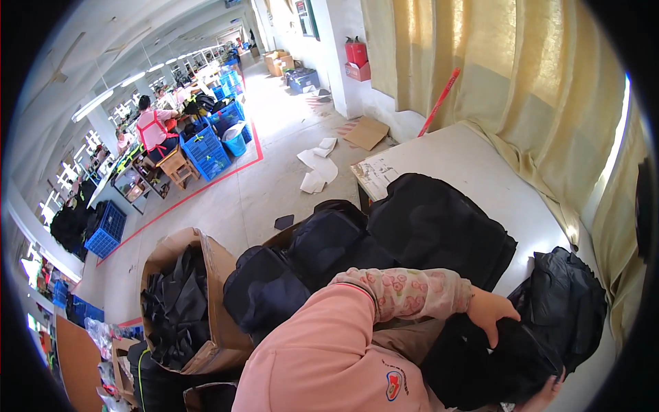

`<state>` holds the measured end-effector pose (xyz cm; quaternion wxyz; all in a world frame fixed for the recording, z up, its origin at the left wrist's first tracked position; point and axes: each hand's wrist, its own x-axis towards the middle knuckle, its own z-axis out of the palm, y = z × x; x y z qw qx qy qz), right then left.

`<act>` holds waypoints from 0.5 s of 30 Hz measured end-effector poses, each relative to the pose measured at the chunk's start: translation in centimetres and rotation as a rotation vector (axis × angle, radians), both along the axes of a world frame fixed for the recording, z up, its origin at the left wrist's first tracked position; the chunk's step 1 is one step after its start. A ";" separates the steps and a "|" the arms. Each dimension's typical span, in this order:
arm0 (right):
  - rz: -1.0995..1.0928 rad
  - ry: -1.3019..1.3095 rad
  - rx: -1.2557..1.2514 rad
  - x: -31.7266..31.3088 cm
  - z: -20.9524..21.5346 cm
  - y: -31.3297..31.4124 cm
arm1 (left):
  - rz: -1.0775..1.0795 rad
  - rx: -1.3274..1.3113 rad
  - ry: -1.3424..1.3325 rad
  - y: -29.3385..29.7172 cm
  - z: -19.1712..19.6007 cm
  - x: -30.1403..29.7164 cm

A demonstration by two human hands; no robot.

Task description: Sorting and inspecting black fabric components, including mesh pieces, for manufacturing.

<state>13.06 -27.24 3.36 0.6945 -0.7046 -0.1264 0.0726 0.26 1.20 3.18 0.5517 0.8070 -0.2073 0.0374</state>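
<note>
Black bag (pixel 467 367): at table's (pixel 511 185) near end; underside hidden.
Left hand (pixel 491 316): fingers bent, pinching bag's top.
Right hand (pixel 547 396): partly hidden; finger state, cannot tell.
Room: table's far end, beside curtain (pixel 508 82).

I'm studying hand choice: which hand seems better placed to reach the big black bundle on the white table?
Probably the left hand: it is nearer the black bundle. The right hand is farther off, at the black piece's lower right edge.
</note>
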 end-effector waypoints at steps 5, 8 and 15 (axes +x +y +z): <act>0.263 -0.453 -0.231 -0.2 0.5 -1.1 | 0.280 -0.051 -0.083 -1.4 -3.8 2.4; 0.231 -0.785 -0.245 3.5 -3.8 -3.8 | 0.330 -0.545 0.143 -2.7 -5.3 4.2; -0.018 -0.978 -0.190 3.7 4.0 3.8 | -0.363 -0.473 0.887 0.3 -4.6 -0.5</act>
